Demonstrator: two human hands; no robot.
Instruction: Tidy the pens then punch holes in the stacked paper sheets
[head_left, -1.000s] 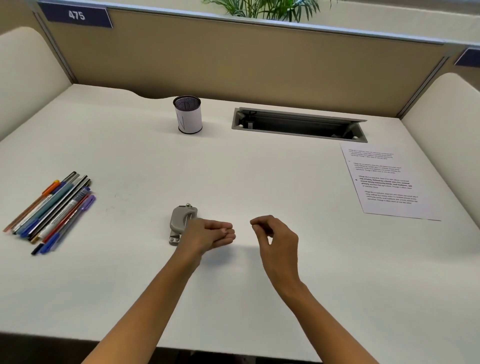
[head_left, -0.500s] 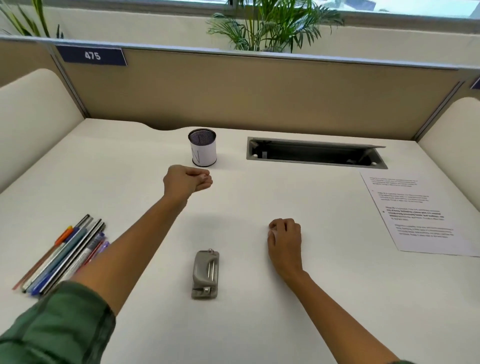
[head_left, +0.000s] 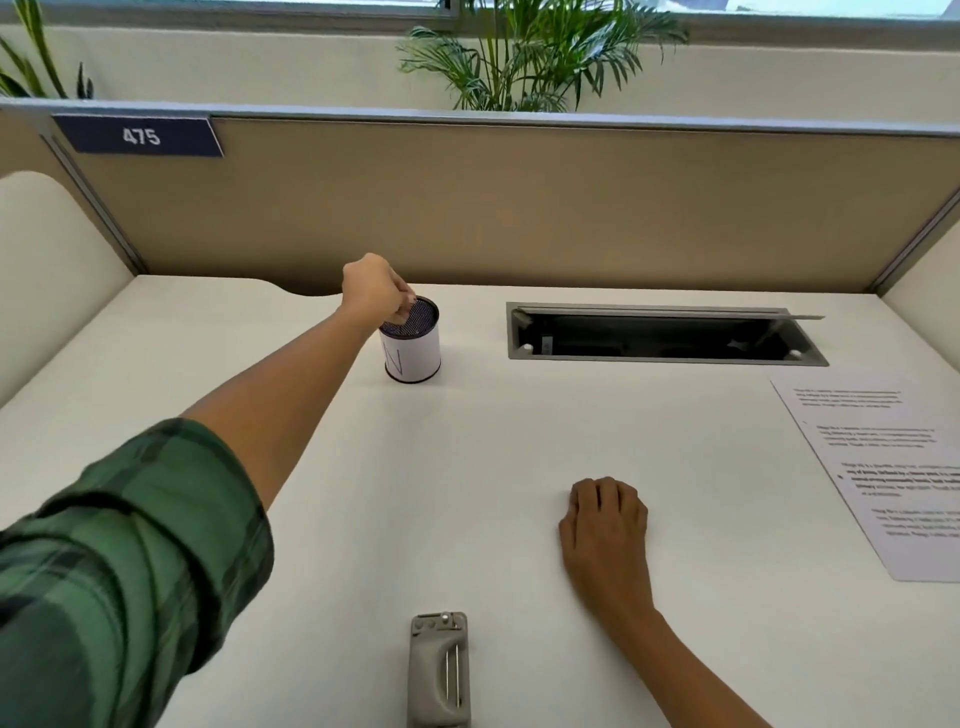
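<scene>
- Beige partition (head_left: 519, 208) closes off the far side of the white desk (head_left: 519, 441), with a plant (head_left: 524, 57) behind it.
- The cup (head_left: 415, 348) stands upright in the upper middle of the frame, at the far end of the desk and just left of the cable tray (head_left: 665, 338). Its open mouth faces straight up.
- My left hand (head_left: 371, 291) is stretched out to it, coming at it from the left. The fingers are curled over the near-left rim and seem to pinch it, though I cannot see my thumb.
- My right hand (head_left: 605, 525) lies palm down at lower right of centre, with the fingers loosely bent and nothing in them. It is well apart from the cup, so I judge the cup is the left hand's job.
- No pens show in this view, so I cannot tell which way they lie from the cup.
- I judge the next move is to draw the cup back toward the lower frame, keeping it upright.
- The punch (head_left: 439, 670) sits at bottom centre, its long axis pointing away from me. It lies between my two arms and nearer the right hand.
- The paper (head_left: 883, 467) lies at the right edge, slightly skewed and apart from the punch. The right hand is the closer one to it.
</scene>
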